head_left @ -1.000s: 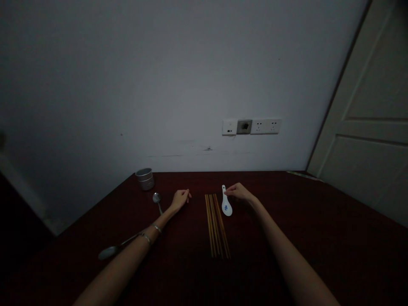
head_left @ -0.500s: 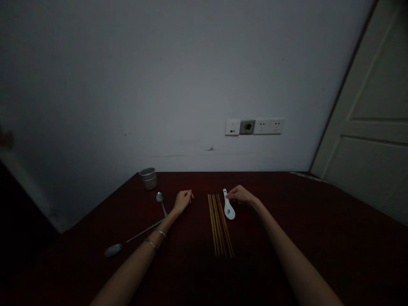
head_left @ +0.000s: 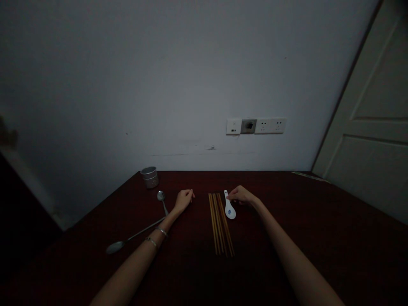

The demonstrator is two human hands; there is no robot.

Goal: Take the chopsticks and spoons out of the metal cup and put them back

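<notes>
A white soup spoon with a blue mark (head_left: pixel 230 212) lies just right of a row of several wooden chopsticks (head_left: pixel 219 225). My right hand (head_left: pixel 240 194) pinches its handle from the right side. Left of the chopsticks, my left hand (head_left: pixel 184 199) rests on the dark red table (head_left: pixel 191 263) with its fingers curled in and nothing visible in them. Beside my left forearm are a small metal spoon (head_left: pixel 160 196) and a long-handled metal spoon (head_left: pixel 115 247). The forearm hides where their handle ends meet.
A metal cup (head_left: pixel 149 177) stands at the table's back left corner. Behind the table rises a pale wall (head_left: pixel 178 85) with a row of sockets (head_left: pixel 255 126). A panelled door (head_left: pixel 372 110) is on the right.
The whole view has shifted very slightly. Both hands keep their places, and my right hand still pinches the soup spoon's handle beside the chopsticks.
</notes>
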